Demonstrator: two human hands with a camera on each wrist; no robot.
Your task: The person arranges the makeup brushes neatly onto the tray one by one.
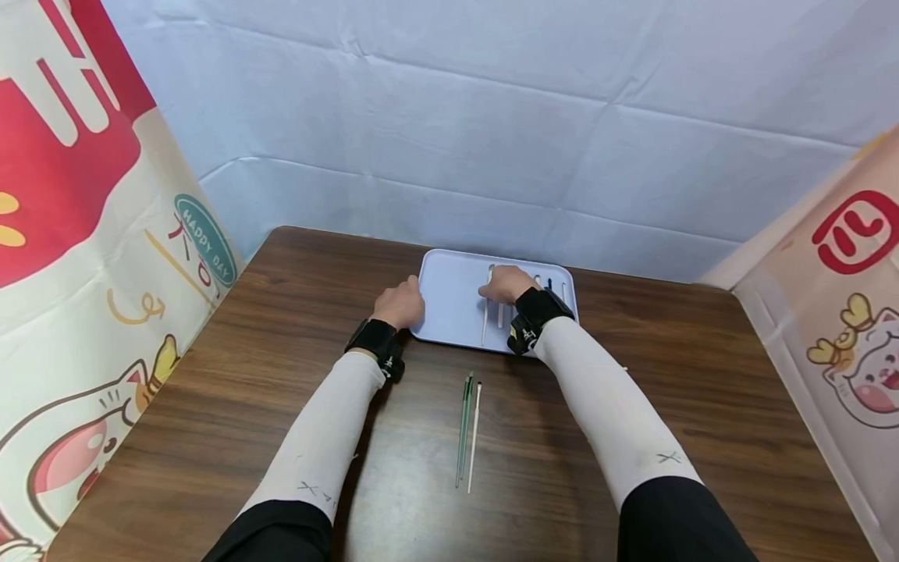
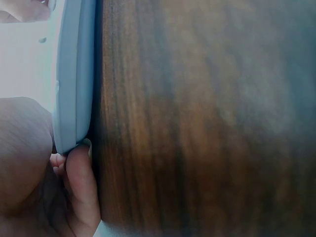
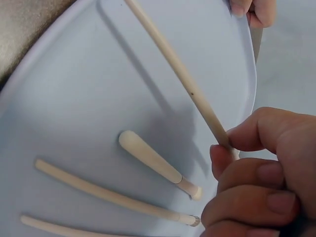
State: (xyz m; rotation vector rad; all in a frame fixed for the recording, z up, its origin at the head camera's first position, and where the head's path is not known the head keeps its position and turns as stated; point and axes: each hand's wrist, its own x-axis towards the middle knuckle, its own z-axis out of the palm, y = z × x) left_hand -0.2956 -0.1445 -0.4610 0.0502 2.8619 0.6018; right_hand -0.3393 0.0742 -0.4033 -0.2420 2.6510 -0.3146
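A light blue tray [image 1: 449, 290] lies at the table's far middle. My left hand [image 1: 407, 303] grips its left rim: a finger [image 2: 81, 185] curls at the tray edge [image 2: 74, 74], and its fingertips [image 3: 254, 10] lie over the rim. My right hand [image 1: 493, 290] is over the tray and pinches the end of a long cream stick [image 3: 173, 64] between thumb and fingertip [image 3: 247, 138]. The stick slants across the tray floor. Three more cream-handled tools lie on the tray: a short one [image 3: 158, 165] and two long ones [image 3: 113, 195] below it.
On the brown wooden table [image 1: 632, 390], nearer me, lie two green sticks [image 1: 463, 428] and a white one [image 1: 475, 425], side by side. Printed cloth screens stand left and right, and a white sheet hangs behind.
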